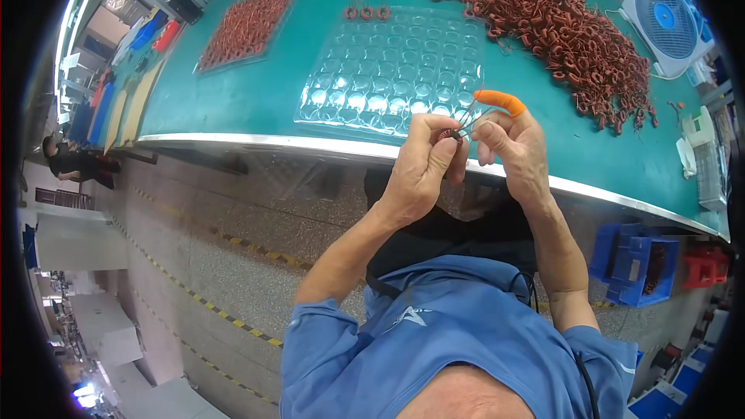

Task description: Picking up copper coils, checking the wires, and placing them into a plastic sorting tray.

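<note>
Between the thumb and fingers of my left hand is a small copper-wound toroid coil, held over the table's front edge. Its thin wire leads stick up toward the right. My right hand, with an orange finger cot on one finger, pinches at these leads with thumb and fingers. Just beyond my hands lies a clear plastic tray with rows of round pockets. Three coils stand in a row at its far edge, leads upward.
A large heap of coils covers the table's far right. A filled tray of coils lies at the far left. A fan stands at the right edge. Blue crates and a red crate sit below on the right. A person is far left.
</note>
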Available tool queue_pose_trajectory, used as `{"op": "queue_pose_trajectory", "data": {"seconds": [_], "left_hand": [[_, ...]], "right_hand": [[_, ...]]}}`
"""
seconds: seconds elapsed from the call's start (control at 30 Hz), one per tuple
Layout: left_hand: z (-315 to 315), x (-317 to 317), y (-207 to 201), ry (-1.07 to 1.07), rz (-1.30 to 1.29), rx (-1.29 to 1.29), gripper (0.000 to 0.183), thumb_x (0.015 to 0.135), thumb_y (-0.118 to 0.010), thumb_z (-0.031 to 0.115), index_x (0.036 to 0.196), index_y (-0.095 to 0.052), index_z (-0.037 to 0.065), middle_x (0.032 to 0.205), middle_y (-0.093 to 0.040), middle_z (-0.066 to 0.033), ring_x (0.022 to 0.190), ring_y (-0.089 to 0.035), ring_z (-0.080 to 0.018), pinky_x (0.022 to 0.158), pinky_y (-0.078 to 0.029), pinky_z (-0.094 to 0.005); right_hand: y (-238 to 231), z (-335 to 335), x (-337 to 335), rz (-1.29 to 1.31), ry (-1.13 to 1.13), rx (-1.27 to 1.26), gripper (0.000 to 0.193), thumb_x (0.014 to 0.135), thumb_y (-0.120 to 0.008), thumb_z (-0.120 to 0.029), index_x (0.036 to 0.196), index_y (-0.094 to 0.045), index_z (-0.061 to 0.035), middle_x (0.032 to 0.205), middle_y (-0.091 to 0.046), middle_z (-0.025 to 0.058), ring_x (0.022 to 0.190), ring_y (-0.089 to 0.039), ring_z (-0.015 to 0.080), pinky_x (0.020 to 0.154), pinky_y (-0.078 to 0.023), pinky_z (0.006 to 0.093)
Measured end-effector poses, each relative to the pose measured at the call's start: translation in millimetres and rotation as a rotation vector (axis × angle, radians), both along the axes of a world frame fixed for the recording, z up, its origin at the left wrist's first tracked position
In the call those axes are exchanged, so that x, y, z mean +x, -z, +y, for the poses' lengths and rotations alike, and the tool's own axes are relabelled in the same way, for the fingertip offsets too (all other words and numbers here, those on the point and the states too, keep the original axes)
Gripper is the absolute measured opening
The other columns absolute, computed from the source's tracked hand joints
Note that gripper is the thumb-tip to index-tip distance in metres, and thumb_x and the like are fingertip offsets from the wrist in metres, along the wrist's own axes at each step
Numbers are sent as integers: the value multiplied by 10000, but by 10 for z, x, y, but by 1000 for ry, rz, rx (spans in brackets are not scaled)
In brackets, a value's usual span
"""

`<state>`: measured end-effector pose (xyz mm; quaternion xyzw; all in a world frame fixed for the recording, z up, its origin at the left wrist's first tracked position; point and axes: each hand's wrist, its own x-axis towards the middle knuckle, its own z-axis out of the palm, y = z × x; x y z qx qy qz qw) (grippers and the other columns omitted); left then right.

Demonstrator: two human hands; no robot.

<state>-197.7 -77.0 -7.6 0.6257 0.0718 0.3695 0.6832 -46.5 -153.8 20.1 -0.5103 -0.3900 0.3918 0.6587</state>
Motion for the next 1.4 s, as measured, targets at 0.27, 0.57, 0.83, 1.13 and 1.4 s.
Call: {"op": "queue_pose_trajectory", "data": {"seconds": [0.27, 0.57, 0.83, 1.13, 1.4], "left_hand": [[69, 38, -39, -171, 302, 339, 185, 1001, -443, 107, 1168, -402, 39, 761, -589, -130, 608, -583, -253, 566, -455, -374], [667, -19, 192, -581, 376, 572, 352, 876, -597, 22, 1213, -495, 2, 998, -604, -192, 899, -612, -362, 761, -494, -426], [350, 285, 226, -565, 226, 735, 254, 767, -521, -41, 1018, -531, 1, 923, -529, -182, 869, -573, -376, 749, -476, -421], [367, 150, 256, -598, 222, 663, 211, 800, -508, -14, 1008, -540, 4, 939, -522, -164, 855, -568, -358, 754, -465, -419], [340, 179, 248, -655, 176, 699, 185, 796, -516, -43, 966, -546, 22, 912, -520, -138, 820, -568, -327, 723, -473, -397]], "right_hand": [[-74, 128, -49, -16, -32, -96, 217, 936, -631, -176, 1026, -624, 22, 664, -600, 20, 518, -528, 52, 461, -397, 173], [-722, 1616, 490, -610, 106, 22, 314, 917, -592, -303, 912, -658, 3, 661, -602, 7, 554, -546, 71, 519, -429, 230], [200, 2545, 1381, -863, 24, -108, 265, 909, -584, -239, 813, -605, 7, 608, -547, 14, 502, -504, 96, 482, -394, 267], [141, 2759, 1300, -1088, 127, -223, 484, 902, -636, -317, 1204, -540, 49, 632, -532, 42, 510, -526, 140, 461, -412, 294], [-35, 1656, 2617, -2130, 366, -351, 572, 843, -654, -124, 1361, -426, -36, 1324, -449, 155, 1072, -540, 342, 863, -459, 434]]}}
